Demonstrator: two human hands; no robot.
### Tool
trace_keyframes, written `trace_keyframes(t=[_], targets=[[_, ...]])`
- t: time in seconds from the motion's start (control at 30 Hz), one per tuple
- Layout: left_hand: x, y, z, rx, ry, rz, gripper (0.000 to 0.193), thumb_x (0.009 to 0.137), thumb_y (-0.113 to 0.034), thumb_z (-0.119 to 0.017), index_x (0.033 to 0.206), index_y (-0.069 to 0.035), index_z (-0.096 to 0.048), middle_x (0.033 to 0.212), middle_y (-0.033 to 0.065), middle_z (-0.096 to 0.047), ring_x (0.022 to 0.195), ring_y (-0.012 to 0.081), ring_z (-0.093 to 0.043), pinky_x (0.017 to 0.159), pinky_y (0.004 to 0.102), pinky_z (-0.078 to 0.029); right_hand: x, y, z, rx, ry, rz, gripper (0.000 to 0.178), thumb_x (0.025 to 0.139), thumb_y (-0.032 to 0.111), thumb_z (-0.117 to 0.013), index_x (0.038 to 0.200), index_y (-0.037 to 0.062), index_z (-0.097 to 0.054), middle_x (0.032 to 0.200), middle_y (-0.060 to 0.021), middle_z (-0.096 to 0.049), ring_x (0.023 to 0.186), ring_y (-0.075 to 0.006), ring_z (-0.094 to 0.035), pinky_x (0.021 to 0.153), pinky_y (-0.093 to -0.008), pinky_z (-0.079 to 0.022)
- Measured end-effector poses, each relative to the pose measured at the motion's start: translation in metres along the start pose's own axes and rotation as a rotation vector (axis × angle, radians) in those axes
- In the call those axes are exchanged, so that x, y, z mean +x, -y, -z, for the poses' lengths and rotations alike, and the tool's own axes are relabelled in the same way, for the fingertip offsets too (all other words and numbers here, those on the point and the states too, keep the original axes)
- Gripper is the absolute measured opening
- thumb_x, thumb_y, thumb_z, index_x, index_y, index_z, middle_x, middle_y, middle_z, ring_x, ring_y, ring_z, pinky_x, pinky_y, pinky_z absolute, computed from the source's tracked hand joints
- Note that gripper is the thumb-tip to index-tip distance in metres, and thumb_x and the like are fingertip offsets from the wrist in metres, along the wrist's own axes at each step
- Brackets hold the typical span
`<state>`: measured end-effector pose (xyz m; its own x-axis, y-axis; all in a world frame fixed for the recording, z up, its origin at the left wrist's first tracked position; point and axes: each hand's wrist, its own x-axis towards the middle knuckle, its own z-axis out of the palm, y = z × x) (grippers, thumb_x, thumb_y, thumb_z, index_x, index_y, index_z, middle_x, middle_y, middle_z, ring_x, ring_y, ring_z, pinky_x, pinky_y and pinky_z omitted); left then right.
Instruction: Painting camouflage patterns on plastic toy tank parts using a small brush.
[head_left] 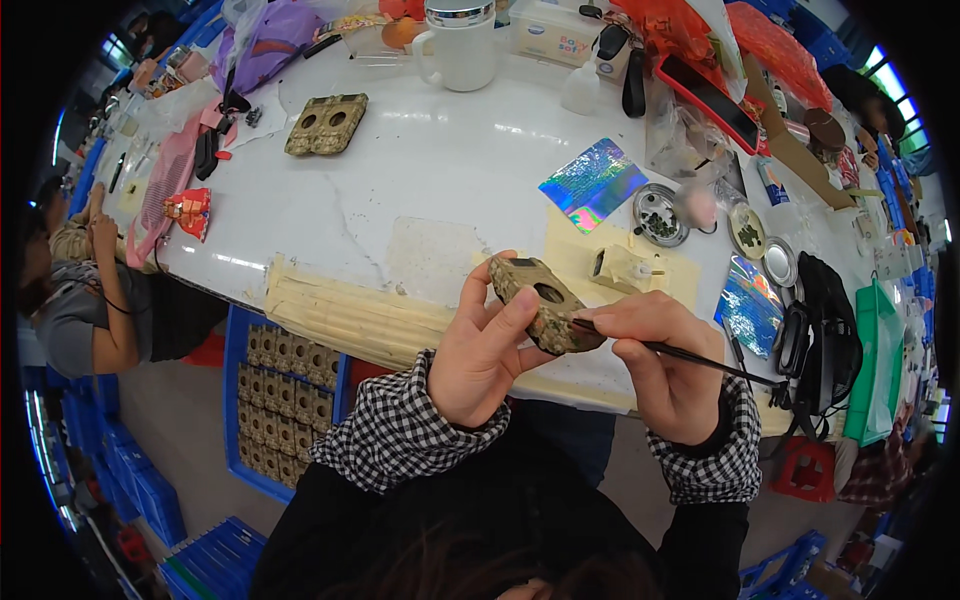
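Note:
My left hand (478, 350) is closed around a mottled brown and tan model piece (538, 290) with a round hole in its top. The piece is tilted above the table's near edge, and bits of green show on its side. In my right hand (660, 350) is a slim black stick-like tool (690, 358), pinched between thumb and fingers. Its tip meets the near right side of the piece, and its long end points right. Whether the tool is tweezers or a brush I cannot tell. Just beyond my right hand stands a small tan block (622, 268) with a thin rod.
Round tins (660, 215) of green bits lie right of centre, near shiny holographic sheets (596, 185). A similar two-holed piece (327, 124) and a white mug (462, 45) stand further back. Below left, a blue crate (232, 400) holds rows of such pieces. Another person (85, 310) sits at left.

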<state>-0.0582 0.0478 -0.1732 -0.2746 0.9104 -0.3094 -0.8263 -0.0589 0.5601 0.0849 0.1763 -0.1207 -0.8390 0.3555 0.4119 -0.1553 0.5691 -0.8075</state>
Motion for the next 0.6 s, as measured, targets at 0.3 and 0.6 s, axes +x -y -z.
trace_keyframes(t=[0.3, 0.6], targets=[[-0.0004, 0.0021, -0.0016, -0.006, -0.026, -0.032, 0.057, 0.097, -0.017, -0.056, 0.14, -0.013, -0.02, 0.126, 0.0125, -0.05, 0.114, 0.0222, -0.056, 0.091, 0.0416, -0.054, 0.0001, 0.0022, -0.0002, -0.049, 0.024, 0.003, 0.017, 0.082, -0.001, -0.068, 0.098, -0.0012, -0.063, 0.091, -0.0136, -0.067, 0.083, -0.0276, -0.067, 0.071, -0.0318, -0.053], [-0.0008, 0.0014, -0.0006, -0.004, -0.038, -0.034, 0.057, 0.097, -0.017, -0.056, 0.14, -0.014, -0.02, 0.125, 0.0125, -0.05, 0.114, 0.0217, -0.056, 0.091, 0.0415, -0.053, 0.0014, 0.0028, 0.0002, -0.064, 0.047, -0.003, 0.017, 0.082, -0.001, -0.069, 0.098, -0.0012, -0.063, 0.092, -0.0136, -0.067, 0.085, -0.0279, -0.068, 0.071, -0.0316, -0.054]])
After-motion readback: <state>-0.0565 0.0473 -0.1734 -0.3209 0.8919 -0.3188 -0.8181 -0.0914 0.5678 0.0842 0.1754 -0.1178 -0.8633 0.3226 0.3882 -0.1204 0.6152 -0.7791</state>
